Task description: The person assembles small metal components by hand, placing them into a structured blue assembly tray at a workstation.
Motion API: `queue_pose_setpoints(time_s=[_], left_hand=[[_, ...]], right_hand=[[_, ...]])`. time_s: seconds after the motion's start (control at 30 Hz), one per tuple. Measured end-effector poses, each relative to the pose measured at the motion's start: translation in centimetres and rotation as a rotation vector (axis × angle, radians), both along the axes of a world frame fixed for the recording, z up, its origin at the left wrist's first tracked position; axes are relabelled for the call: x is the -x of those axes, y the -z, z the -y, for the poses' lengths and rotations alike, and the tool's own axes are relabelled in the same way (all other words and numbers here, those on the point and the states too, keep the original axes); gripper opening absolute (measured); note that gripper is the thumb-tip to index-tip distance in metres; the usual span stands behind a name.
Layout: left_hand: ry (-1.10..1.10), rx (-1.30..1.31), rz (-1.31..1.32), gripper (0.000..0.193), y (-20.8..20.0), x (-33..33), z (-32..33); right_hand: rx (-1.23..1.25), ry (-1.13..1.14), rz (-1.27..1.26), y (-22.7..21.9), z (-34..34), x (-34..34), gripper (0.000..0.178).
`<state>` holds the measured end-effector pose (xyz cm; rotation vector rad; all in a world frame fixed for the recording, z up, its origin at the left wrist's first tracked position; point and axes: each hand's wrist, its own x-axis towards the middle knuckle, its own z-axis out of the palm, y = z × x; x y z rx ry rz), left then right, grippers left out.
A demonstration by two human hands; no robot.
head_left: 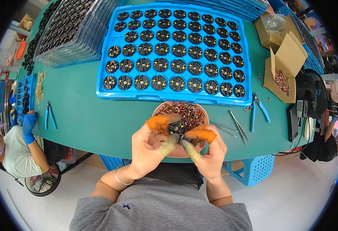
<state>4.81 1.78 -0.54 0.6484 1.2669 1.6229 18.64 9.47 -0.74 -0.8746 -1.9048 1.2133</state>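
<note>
My left hand [147, 140] and my right hand [209, 150] meet over a pink bowl [179, 153]. Orange finger cots cover the forefingers and pale ones the thumbs. Between the fingertips of both hands is a small round black part [174, 129] with a bit of yellow on it. Fingers hide much of its rim. Reddish, copper-coloured cylindrical pieces [186, 111] fill the bowl beneath. Just beyond stands a blue tray [117, 40] holding rows of similar round black parts with yellow marks; one slot at its left side has no part.
Tweezers [239, 128] and blue-handled pliers [262, 109] lie to the right, near a cardboard box [270, 75] of copper-coloured pieces. Stacked clear trays [88, 42] stand back left. More pliers [50, 115] lie left, where another person [20, 146] sits wearing a blue glove.
</note>
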Motion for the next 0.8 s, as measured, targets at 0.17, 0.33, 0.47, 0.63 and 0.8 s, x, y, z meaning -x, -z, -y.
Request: queue_pose_setpoints(time_s=[0.17, 0.33, 0.47, 0.63, 0.8], left_hand=[[-0.02, -0.01, -0.031, 0.038, -0.3, -0.1, 0.1], [-0.01, 0.007, -0.212, 0.039, -0.6, -0.3, 0.1], [-0.008, 0.018, -0.255, 0.04, -0.5, -0.4, 0.3], [-0.01, 0.007, -0.125, 0.039, -0.3, 0.0, 0.4], [0.055, 0.009, 0.187, 0.04, -0.7, 0.4, -0.3]], right_hand=[[-0.067, 0.027, 0.04, 0.2, 0.1, 0.2, 0.022], [0.014, 0.019, 0.034, -0.6, 0.0, 0.3, 0.021], [0.147, 0.013, 0.002, -0.4, -0.1, 0.2, 0.02], [0.001, 0.004, 0.011, -0.4, -0.2, 0.4, 0.018], [-0.083, -0.025, -0.096, 1.0, -0.4, -0.2, 0.019]])
